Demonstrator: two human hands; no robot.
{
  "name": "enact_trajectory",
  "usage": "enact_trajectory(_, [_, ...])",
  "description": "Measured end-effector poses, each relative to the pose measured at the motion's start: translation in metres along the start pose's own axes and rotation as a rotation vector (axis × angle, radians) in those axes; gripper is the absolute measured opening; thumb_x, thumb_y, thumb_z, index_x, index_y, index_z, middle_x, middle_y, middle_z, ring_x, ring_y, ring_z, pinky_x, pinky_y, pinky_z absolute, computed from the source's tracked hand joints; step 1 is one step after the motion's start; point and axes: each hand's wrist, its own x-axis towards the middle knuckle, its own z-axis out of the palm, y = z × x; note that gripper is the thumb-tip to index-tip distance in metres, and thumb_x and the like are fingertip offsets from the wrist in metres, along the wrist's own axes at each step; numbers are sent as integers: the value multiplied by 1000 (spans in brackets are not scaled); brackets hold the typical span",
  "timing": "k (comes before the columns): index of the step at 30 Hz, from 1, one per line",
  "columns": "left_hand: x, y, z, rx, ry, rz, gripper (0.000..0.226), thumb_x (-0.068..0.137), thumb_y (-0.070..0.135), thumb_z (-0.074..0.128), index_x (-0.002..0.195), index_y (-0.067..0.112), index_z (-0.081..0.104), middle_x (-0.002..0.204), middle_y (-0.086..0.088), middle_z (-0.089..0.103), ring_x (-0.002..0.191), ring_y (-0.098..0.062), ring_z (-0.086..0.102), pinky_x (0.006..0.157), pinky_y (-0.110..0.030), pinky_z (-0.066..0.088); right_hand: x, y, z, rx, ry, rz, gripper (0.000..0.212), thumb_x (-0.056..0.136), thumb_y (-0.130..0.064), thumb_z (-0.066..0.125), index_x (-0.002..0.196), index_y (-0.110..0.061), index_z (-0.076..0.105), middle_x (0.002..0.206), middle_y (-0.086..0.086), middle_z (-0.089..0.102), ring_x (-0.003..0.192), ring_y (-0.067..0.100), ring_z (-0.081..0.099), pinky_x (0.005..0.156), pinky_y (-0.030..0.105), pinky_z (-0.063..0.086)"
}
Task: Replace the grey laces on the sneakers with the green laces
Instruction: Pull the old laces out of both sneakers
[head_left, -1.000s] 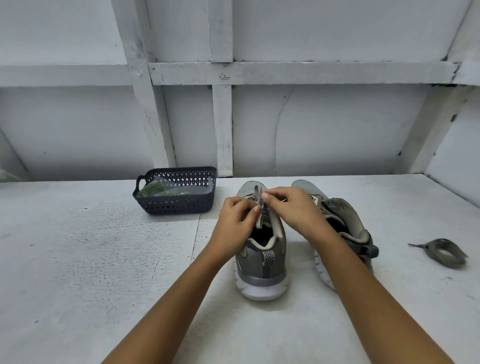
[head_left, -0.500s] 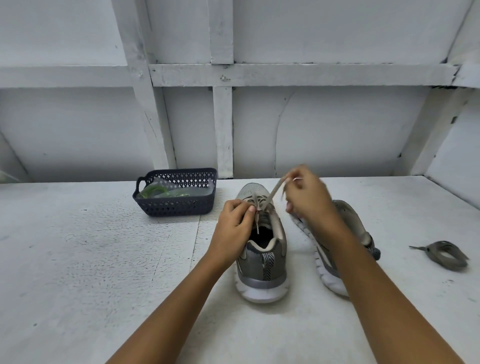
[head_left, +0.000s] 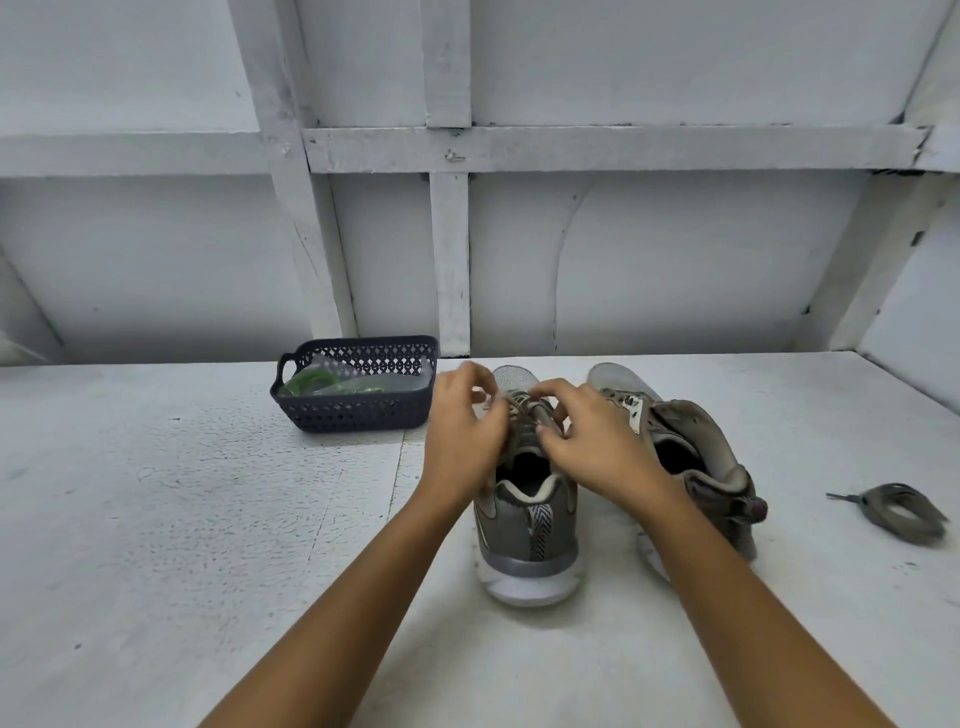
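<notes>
Two grey sneakers stand on the white table, heels toward me. The left sneaker (head_left: 527, 525) carries a grey lace (head_left: 522, 410) over its tongue. My left hand (head_left: 465, 431) and my right hand (head_left: 592, 441) both hover over that lacing with curled fingers that pinch the grey lace; the fingertips are motion-blurred. The right sneaker (head_left: 691, 447) leans to the right with its lacing area bare. A removed grey lace (head_left: 901, 512) lies coiled at the right. Green laces (head_left: 317, 383) in clear wrapping lie in the dark basket (head_left: 358, 415).
The basket stands at the back left of the sneakers, near the white panelled wall (head_left: 623, 249). A seam runs across the table (head_left: 156, 519) just left of my left forearm.
My right hand, which had pulled a lace end up and to the right, has come back down onto the left sneaker's lacing. My left hand has shifted slightly forward. The right sneaker is in plain view again.
</notes>
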Motion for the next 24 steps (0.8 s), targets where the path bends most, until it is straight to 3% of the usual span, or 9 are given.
enact_trajectory(3, [7, 12, -4, -242, 94, -126, 20, 93, 11, 53, 81, 23, 45, 79, 0, 57, 74, -12, 58, 67, -20, 46, 1, -1, 0, -38, 18, -26, 42, 89, -22, 54, 130, -32, 48, 109, 3, 48, 102, 23, 55, 85, 31, 42])
enact_trajectory(6, [12, 20, -13, -464, 140, -285, 17, 99, 23, 46, 83, 17, 46, 59, 1, 58, 59, -14, 59, 62, -29, 48, 3, -4, -1, -66, -2, -30, 45, 91, -21, 51, 134, -36, 46, 107, 3, 45, 104, 24, 53, 82, 28, 39])
enact_trajectory(11, [17, 5, -31, -674, 215, -607, 26, 100, 22, 36, 78, 13, 47, 46, 2, 52, 55, -17, 55, 60, -31, 48, 6, -8, -3, -41, 42, -17, 21, 91, -27, 56, 112, -25, 59, 106, 2, 47, 99, 22, 56, 81, 29, 42])
enact_trajectory(13, [7, -2, -33, -651, 184, -726, 26, 99, 20, 36, 78, 12, 48, 59, -3, 54, 64, -18, 54, 63, -34, 49, 7, -9, -4, -28, 105, -30, 12, 91, -24, 55, 102, -21, 61, 100, 0, 46, 90, 22, 58, 80, 32, 46])
enact_trajectory(15, [-7, -5, -30, -574, 78, -758, 31, 100, 32, 39, 82, 12, 54, 74, -4, 57, 74, -17, 56, 65, -33, 49, 8, -9, -6, -24, 154, -30, 12, 91, -20, 53, 100, -16, 60, 103, 3, 47, 91, 24, 58, 83, 35, 46])
enact_trajectory(17, [-20, -3, -24, -477, -73, -698, 32, 98, 40, 43, 87, 16, 60, 84, 1, 63, 83, -13, 60, 68, -31, 48, 10, -9, -8, -29, 125, -46, 24, 90, -15, 50, 113, -18, 57, 115, 7, 47, 105, 24, 54, 90, 35, 44])
enact_trajectory(19, [-26, -7, -17, -396, -173, -613, 26, 91, 42, 57, 102, 18, 63, 102, -1, 66, 97, -13, 61, 84, -35, 51, 12, -11, -7, -45, 8, -87, 43, 88, -12, 46, 127, -29, 52, 127, 5, 43, 116, 24, 47, 98, 36, 41])
enact_trajectory(22, [-27, -9, -14, -308, -278, -585, 78, 63, 34, 68, 135, 15, 46, 127, -8, 57, 112, -19, 59, 98, -38, 48, 15, -13, -6, -154, -91, -124, 36, 90, -17, 48, 122, -29, 60, 126, 2, 48, 116, 20, 48, 98, 34, 42])
enact_trajectory(24, [-27, -7, -12, -246, -290, -565, 85, 57, 27, 61, 139, 16, 42, 129, -7, 54, 111, -20, 59, 95, -36, 50, 17, -11, -8, -193, -47, -130, 24, 92, -19, 52, 111, -19, 65, 114, 4, 57, 108, 21, 54, 91, 30, 42])
